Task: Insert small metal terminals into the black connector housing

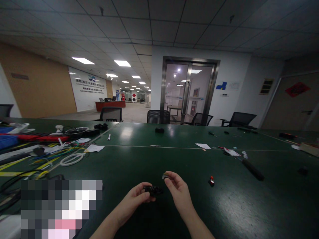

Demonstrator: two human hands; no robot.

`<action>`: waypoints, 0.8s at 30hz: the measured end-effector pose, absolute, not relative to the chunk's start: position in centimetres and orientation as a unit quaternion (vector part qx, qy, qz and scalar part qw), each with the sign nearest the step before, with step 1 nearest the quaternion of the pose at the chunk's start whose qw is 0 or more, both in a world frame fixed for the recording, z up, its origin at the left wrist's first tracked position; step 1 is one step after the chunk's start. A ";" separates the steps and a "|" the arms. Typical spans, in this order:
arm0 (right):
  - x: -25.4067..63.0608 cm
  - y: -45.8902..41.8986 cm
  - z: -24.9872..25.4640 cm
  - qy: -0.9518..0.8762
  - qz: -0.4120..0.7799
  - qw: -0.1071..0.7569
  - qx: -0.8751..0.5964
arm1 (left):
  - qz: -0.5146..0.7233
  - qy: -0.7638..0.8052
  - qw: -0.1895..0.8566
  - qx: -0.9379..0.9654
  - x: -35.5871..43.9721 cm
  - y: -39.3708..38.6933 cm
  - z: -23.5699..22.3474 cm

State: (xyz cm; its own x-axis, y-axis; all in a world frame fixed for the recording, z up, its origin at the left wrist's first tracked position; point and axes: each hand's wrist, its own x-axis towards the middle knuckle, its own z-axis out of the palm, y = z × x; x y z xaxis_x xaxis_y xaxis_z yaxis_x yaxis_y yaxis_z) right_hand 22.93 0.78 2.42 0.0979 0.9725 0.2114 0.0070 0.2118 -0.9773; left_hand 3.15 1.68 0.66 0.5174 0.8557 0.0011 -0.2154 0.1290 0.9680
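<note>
Between the thumb and fingers of my left hand (139, 196) is a small dark black part (155, 190), too dim to name more exactly. My right hand (177, 187) pinches a small flat greyish piece (164, 176) by its edge, slightly above and to the right of the black part. The two held pieces are apart. Both hands hover over the near middle of the dark green table (129, 166). A small red and white item (211, 181) lies on the table to the right of my right hand.
Cables, a coiled white cord (72, 159) and tools crowd the left side. A small black box (159, 130) and a wrench (109, 137) sit farther back. A long black-handled object (252, 169) and papers (231, 152) lie to the right. Chairs (158, 117) stand along the far edge.
</note>
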 end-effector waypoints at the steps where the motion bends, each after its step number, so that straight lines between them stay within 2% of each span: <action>1: 22.9 0.8 2.5 -0.522 0.420 0.575 -0.469 | 0.387 0.299 0.691 0.532 3.1 1.7 0.6; 24: 23.0 0.8 2.8 -0.492 0.409 0.614 -0.462 | 0.394 0.309 0.693 0.519 3.2 1.6 0.8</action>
